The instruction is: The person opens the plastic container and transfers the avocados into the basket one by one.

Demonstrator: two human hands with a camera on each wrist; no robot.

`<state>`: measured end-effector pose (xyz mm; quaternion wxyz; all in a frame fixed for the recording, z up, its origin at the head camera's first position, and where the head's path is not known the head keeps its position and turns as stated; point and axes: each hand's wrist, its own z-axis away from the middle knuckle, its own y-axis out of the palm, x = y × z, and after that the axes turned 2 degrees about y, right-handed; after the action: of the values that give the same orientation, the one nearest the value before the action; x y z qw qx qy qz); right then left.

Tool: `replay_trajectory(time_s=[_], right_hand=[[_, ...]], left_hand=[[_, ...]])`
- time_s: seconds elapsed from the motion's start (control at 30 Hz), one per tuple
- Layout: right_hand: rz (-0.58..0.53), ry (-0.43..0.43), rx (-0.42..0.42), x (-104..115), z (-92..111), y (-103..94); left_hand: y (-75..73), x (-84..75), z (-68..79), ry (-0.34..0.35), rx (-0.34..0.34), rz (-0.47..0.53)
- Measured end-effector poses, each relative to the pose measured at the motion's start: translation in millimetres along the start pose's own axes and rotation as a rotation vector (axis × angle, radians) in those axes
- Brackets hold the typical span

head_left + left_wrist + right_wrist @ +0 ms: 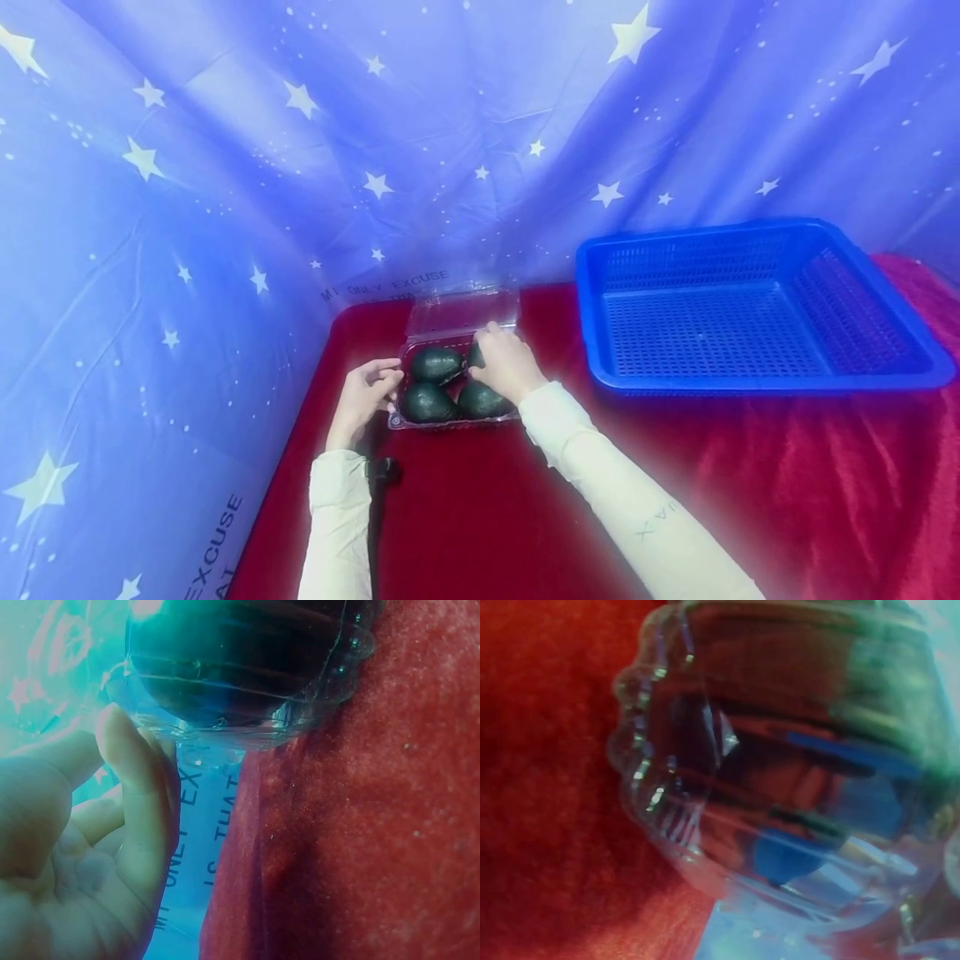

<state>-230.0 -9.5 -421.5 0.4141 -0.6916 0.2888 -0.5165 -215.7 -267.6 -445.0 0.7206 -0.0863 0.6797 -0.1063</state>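
Dark green fruits (430, 403) are lying in a clear box (450, 426) just below the frame's centre. The right hand (506, 360) is holding the upper-right fruit (476, 357) with curled fingers; the left hand (360, 400) is touching the box's left edge, whether pinching it cannot be told. Smooth skin could be causing a slip, an uneven pull a tipped box.

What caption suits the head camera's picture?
Left hand and right hand at an open clear box of dark green fruits, blue basket nearby.
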Motion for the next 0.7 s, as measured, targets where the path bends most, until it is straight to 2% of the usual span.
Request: replay_trajectory(time_s=[0.3, 0.53, 0.7], right_hand=[[-0.04, -0.052, -0.084, -2, 4, 0.2], [-0.048, -0.06, -0.068, -2, 6, -9.7], [-0.047, -0.086, -0.097, -1, 8, -20.6]], left_hand=[[-3.6, 5.1, 2.7, -0.016, 0.013, 0.03], [-2.6, 4.7, 1.5, -0.016, 0.027, 0.037], [-1.4, 2.2, 0.9, -0.008, 0.03, 0.041]])
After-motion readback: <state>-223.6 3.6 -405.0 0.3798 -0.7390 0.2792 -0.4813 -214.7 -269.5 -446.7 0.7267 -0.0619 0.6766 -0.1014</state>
